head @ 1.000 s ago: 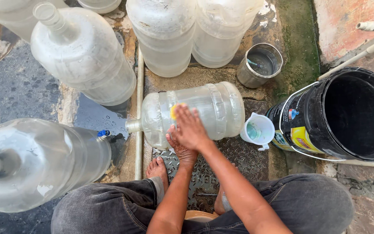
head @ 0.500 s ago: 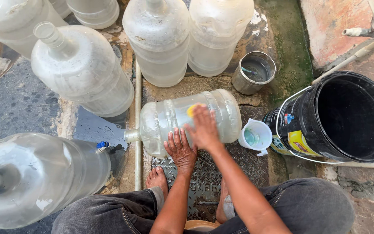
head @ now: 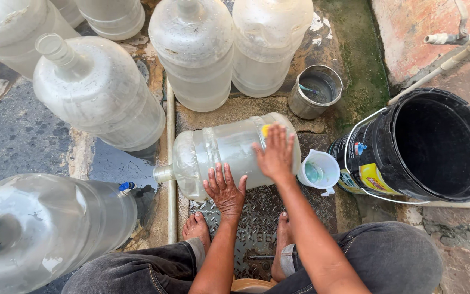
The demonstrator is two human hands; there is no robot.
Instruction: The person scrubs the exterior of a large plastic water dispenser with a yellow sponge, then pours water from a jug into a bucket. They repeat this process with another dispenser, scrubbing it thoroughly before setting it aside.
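Clear water jug (head: 218, 155) lies on its side on wet floor (head: 23, 136), neck left. Left hand (head: 225, 188) and right hand (head: 274, 152) press flat, fingers spread, mid-wash; small cup (head: 319, 171) beside.

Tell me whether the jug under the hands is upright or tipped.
Tipped: the water jug lies on its side, neck pointing left, both hands flat on it.

A large clear water jug (head: 229, 155) lies on its side on the metal grate (head: 267, 209) before my bare feet. My left hand (head: 225, 190) and right hand (head: 274, 155) press flat on it, beside a small white cup (head: 319, 172) and black bucket (head: 436, 147).
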